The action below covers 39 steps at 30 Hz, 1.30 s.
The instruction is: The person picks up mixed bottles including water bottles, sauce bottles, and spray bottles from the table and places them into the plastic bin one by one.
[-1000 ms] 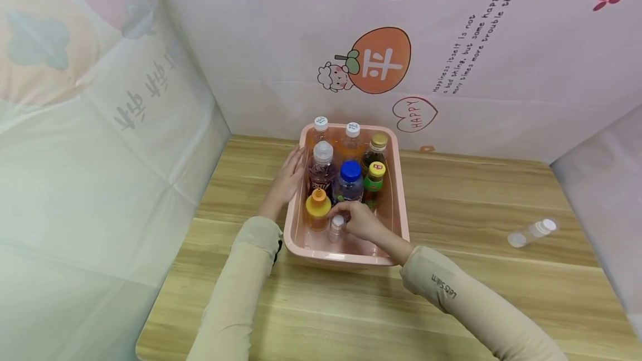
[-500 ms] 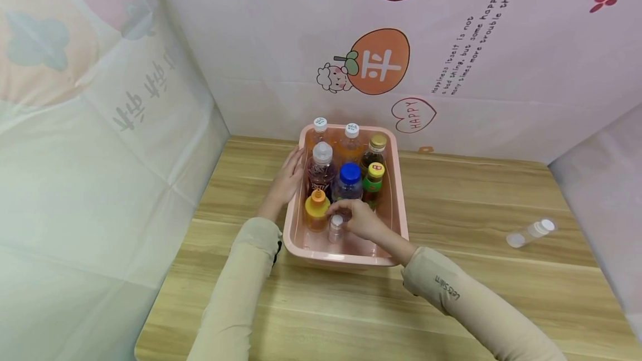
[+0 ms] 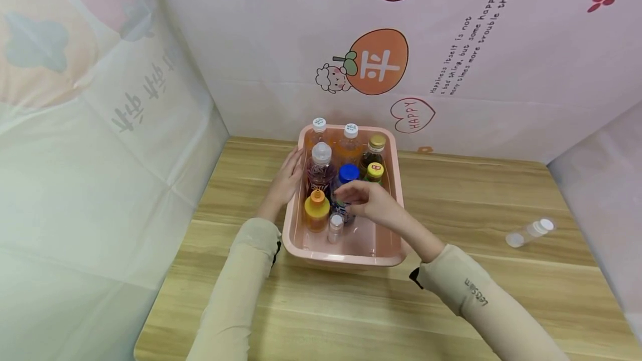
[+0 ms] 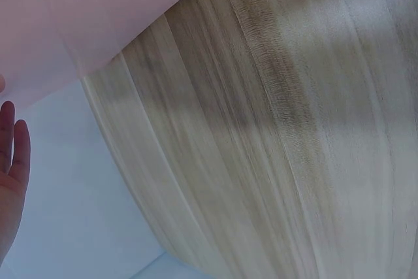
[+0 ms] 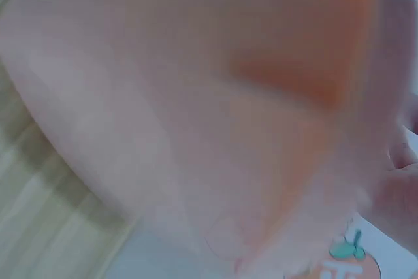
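Note:
My left hand (image 3: 286, 183) rests with straight fingers along the left side of a pink plastic basin (image 3: 346, 260). Over the basin hangs my right hand (image 3: 376, 204), fingers loosely bent and holding nothing. Below and left of it stands a small clear bottle (image 3: 335, 230) with a white cap, beside a yellow squeeze bottle (image 3: 317, 213) with an orange nozzle cap. A blue-capped bottle (image 3: 349, 172) is partly hidden behind the right hand. In the left wrist view, fingers (image 4: 21, 151) appear beneath the pink basin wall; the right wrist view is blurred.
Farther back in the basin are a dark purple drink bottle (image 3: 321, 169), two white-capped bottles with orange drink (image 3: 350, 146), a gold-capped bottle (image 3: 374, 149) and a yellow-capped one (image 3: 375, 171). Another clear bottle (image 3: 529, 233) lies on the wooden table (image 3: 466, 199) at right. Printed cloth walls surround it.
My right hand has let go of the small clear bottle and risen up and to the right, its fingers spreading. The bottle stays standing in the basin; the left hand stays put.

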Tool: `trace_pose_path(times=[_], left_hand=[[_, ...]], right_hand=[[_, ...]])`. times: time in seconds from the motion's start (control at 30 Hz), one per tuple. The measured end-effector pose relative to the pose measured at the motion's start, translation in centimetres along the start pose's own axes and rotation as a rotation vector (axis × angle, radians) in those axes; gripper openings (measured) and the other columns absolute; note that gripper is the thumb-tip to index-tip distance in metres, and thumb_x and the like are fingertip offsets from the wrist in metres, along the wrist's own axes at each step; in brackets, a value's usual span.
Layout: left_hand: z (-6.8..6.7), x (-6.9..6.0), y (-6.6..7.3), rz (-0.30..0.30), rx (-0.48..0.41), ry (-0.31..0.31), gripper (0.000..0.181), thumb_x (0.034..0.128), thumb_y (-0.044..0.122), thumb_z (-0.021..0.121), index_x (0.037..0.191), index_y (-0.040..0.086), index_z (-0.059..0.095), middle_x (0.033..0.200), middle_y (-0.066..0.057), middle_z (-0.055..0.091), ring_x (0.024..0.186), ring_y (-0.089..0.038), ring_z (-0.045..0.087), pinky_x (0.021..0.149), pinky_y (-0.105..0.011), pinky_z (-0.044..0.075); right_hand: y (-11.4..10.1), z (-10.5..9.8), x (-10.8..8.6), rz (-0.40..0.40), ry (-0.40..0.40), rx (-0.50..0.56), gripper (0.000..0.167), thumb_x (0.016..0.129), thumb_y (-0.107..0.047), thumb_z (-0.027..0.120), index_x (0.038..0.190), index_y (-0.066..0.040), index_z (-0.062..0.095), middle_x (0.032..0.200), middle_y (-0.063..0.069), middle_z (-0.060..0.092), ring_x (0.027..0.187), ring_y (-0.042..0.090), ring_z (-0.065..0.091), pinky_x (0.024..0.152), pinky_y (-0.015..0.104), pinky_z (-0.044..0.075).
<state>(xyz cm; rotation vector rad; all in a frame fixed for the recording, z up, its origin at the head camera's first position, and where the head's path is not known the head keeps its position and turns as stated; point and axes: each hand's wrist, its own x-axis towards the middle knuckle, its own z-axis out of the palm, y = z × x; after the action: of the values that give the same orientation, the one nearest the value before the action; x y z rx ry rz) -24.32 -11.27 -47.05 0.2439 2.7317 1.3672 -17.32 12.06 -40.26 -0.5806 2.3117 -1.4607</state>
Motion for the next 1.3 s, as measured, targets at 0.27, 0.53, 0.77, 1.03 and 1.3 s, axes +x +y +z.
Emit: trace_pose_path(times=[0.27, 0.53, 0.77, 1.03, 1.3], left_hand=[[-0.2, -0.1, 0.2, -0.018, 0.002, -0.016, 0.053, 0.1015, 0.027, 0.031, 0.153, 0.02, 0.023, 0.163, 0.001, 0.009, 0.148, -0.031, 0.017, 0.12, -0.054, 0.018], [-0.2, -0.2, 0.2, -0.001, -0.007, 0.0, 0.054, 0.1001, 0.032, 0.031, 0.153, 0.026, 0.023, 0.163, 0.006, 0.01, 0.148, -0.033, 0.018, 0.119, -0.058, 0.018], [-0.2, -0.1, 0.4, -0.027, 0.009, -0.018, 0.053, 0.1015, 0.028, 0.031, 0.153, 0.021, 0.022, 0.163, 0.002, 0.009, 0.149, -0.029, 0.016, 0.122, -0.051, 0.016], [-0.3, -0.3, 0.6, -0.036, 0.029, -0.02, 0.053, 0.1011, 0.029, 0.031, 0.153, 0.022, 0.022, 0.163, 0.004, 0.009, 0.148, -0.03, 0.018, 0.12, -0.054, 0.018], [-0.2, -0.2, 0.5, -0.036, 0.033, -0.018, 0.053, 0.1012, 0.031, 0.031, 0.153, 0.023, 0.022, 0.163, 0.003, 0.01, 0.148, -0.031, 0.018, 0.12, -0.055, 0.019]], right_hand=[[-1.0, -3.9, -1.1, 0.01, 0.139, 0.051, 0.034, 0.086, 0.007, 0.059, 0.121, 0.01, 0.056, 0.113, 0.023, 0.065, 0.099, 0.014, 0.066, 0.083, 0.015, 0.054], [-0.5, -8.0, -3.2, 0.006, 0.311, 0.209, 0.028, 0.087, 0.004, 0.06, 0.113, -0.006, 0.061, 0.096, -0.021, 0.067, 0.09, -0.003, 0.064, 0.08, 0.011, 0.053], [0.7, -11.3, -5.0, -0.106, 0.462, 0.528, 0.036, 0.085, 0.013, 0.059, 0.106, -0.015, 0.066, 0.098, -0.01, 0.071, 0.09, 0.002, 0.068, 0.08, 0.011, 0.054], [3.0, -14.6, -7.5, -0.121, 0.581, 0.795, 0.037, 0.083, 0.016, 0.059, 0.11, -0.009, 0.066, 0.098, 0.0, 0.072, 0.089, 0.009, 0.07, 0.08, 0.016, 0.057], [5.6, -17.3, -9.8, -0.121, 0.714, 0.983, 0.037, 0.082, 0.021, 0.054, 0.103, -0.005, 0.068, 0.09, 0.005, 0.073, 0.079, 0.015, 0.072, 0.07, 0.02, 0.059]])
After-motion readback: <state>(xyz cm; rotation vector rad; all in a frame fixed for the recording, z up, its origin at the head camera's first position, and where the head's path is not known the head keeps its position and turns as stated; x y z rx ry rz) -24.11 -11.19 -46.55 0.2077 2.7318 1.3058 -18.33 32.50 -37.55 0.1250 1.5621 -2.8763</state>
